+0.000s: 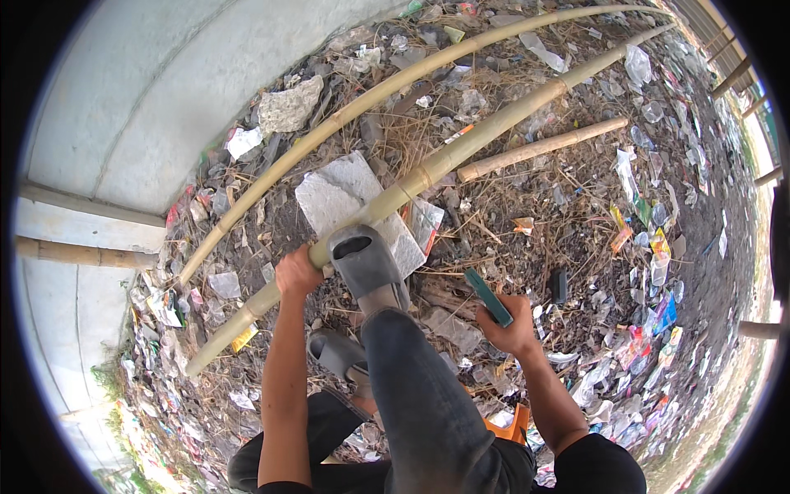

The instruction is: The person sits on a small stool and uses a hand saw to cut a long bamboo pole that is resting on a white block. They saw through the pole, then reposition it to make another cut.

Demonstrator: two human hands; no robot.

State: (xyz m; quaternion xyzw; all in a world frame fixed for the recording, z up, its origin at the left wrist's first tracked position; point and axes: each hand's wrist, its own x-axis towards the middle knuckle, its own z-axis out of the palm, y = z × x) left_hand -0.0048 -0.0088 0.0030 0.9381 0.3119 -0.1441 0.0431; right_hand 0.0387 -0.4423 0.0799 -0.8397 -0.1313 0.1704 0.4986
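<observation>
A long, thick greenish bamboo pole (485, 136) runs from the lower left to the upper right. My left hand (298, 272) is wrapped round it. Just right of that hand, my foot in a grey slipper (362, 259) presses on the pole. Beneath the pole lies a pale broken slab (337, 191). My right hand (508, 323) is closed on a narrow, dark green flat tool (487, 296), held apart from the pole; its exact kind does not show.
A thinner bamboo pole (337, 119) curves along the far side, and a short bamboo piece (543, 148) lies to the right. A rock (290, 105) sits near the grey wall (148, 99). Plastic litter covers the ground. A small black object (559, 286) lies right of my right hand.
</observation>
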